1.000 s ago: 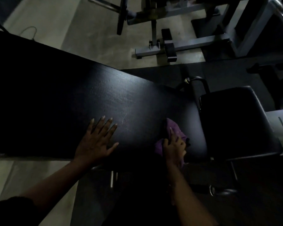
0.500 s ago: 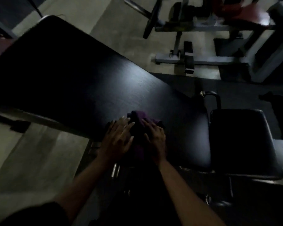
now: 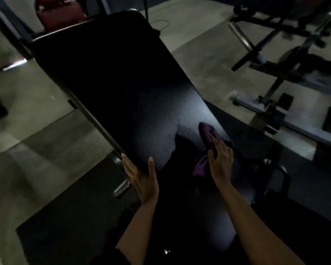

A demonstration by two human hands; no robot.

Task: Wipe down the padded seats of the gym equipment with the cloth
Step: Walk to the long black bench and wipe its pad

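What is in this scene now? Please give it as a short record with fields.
pad: long, black
cloth: purple, on the pad's right side
right hand: presses flat on the cloth
left hand: holds the pad's near left edge, thumb on top
background: red seat far left, grey frame at right

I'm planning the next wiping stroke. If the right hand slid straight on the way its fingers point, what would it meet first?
The right hand lies flat on the purple cloth and points up the bench pad. Past the cloth's front edge only bare pad shows, so the way looks free.
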